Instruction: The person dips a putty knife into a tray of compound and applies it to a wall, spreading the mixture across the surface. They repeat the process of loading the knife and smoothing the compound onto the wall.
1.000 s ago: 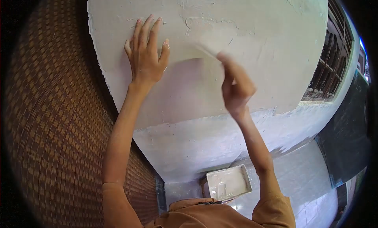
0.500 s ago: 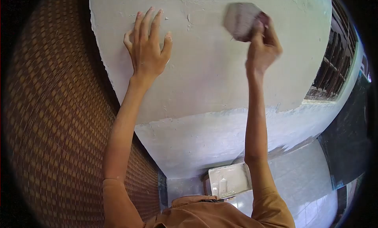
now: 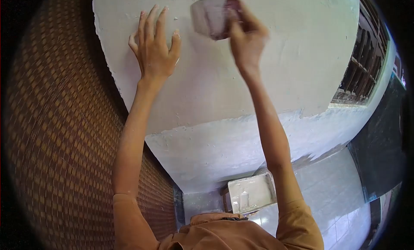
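My right hand (image 3: 248, 45) grips a putty scraper (image 3: 209, 17) with a wide pale blade and a dark red grip edge; both are blurred. The blade is over the upper part of a plastered wall (image 3: 207, 86), its face turned left. Further left, my left hand (image 3: 155, 56) rests on the wall with its fingers spread and holds nothing. White smears show on its fingertips. Small lumps and ridges of filler dot the pale coat, which ends at a ragged lower line above a whiter band of wall.
A woven brown panel (image 3: 64, 120) runs along the left side. On the floor below stands a tray (image 3: 271, 187) with white paste in it. A barred window (image 3: 362, 69) and a dark panel (image 3: 379, 142) are at the right, above grey floor tiles (image 3: 327, 185).
My right hand has swept the scraper left and slightly up across the wall, closer to my left hand. The left hand stays on the wall while the view shifts slightly.
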`<state>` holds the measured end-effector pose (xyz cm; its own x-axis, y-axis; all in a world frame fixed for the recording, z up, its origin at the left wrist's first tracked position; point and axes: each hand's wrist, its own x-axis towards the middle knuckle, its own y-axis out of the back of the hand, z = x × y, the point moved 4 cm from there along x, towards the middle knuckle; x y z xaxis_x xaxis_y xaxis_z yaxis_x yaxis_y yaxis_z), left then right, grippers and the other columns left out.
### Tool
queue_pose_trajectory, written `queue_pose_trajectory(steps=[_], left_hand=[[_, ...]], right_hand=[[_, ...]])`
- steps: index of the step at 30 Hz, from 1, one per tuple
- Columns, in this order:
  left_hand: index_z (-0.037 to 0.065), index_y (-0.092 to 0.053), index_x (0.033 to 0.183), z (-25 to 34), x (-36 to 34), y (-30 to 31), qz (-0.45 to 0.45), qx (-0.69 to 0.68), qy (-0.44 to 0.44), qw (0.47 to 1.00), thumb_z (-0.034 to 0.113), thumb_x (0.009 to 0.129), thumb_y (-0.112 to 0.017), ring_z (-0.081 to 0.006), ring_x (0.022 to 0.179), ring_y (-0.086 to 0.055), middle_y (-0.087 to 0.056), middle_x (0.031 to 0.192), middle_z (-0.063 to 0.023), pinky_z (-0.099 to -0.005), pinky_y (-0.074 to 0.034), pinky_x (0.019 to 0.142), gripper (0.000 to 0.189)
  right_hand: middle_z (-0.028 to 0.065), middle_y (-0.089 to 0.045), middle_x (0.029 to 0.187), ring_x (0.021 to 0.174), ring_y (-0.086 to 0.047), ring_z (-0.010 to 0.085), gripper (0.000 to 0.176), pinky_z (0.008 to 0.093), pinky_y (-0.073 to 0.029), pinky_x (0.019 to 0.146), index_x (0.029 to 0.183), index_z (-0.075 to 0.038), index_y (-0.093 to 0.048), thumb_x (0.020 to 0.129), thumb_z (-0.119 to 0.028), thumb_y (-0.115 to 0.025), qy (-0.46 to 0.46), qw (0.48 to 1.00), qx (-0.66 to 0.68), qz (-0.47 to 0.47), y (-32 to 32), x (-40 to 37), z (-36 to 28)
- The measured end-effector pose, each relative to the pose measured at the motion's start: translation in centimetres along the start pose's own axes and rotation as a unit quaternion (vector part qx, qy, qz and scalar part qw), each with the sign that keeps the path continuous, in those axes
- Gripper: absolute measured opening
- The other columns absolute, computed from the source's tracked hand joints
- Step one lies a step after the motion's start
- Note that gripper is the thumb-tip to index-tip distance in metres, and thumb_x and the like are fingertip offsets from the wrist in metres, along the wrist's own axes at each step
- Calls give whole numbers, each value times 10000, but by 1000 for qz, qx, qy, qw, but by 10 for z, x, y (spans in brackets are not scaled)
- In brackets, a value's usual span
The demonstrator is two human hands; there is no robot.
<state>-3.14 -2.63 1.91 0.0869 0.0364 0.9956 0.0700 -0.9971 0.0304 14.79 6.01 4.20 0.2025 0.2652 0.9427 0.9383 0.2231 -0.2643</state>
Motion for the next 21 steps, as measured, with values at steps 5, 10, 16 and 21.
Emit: queue_pose_trajectory(steps=[5,10,16,21], left_hand=[[141,-420,1411,-1,-8,7,-21,6,2,1000,289,873,-536,-294,1398,-270,-376,1473,-78,-545,-198,1046,569],[146,-418,1412,-4,-10,6,-25,3,6,1000,291,877,-532,-295,1402,-262,-375,1473,-78,-550,-191,1049,566],[150,-424,1411,4,-7,-1,-9,-6,8,1000,301,881,-533,-290,1407,-252,-379,1472,-74,-549,-184,1053,562],[151,-424,1412,1,-11,3,-23,2,7,1000,303,881,-532,-287,1404,-256,-377,1475,-66,-545,-183,1052,562]], right_hand=[[95,-690,850,686,-615,111,241,269,-518,579,1112,33,-668,915,-46,-553,8,983,-114,147,74,16,11],[95,-697,875,768,-653,164,276,294,-552,748,1162,54,-636,916,-56,-576,8,988,-15,156,65,13,0],[160,-699,1032,868,-645,137,319,268,-512,795,1191,59,-618,891,-52,-621,-7,990,-90,105,55,-3,27],[133,-678,1018,790,-640,147,294,290,-580,662,1205,55,-605,929,-19,-537,-12,978,15,206,89,3,9]])
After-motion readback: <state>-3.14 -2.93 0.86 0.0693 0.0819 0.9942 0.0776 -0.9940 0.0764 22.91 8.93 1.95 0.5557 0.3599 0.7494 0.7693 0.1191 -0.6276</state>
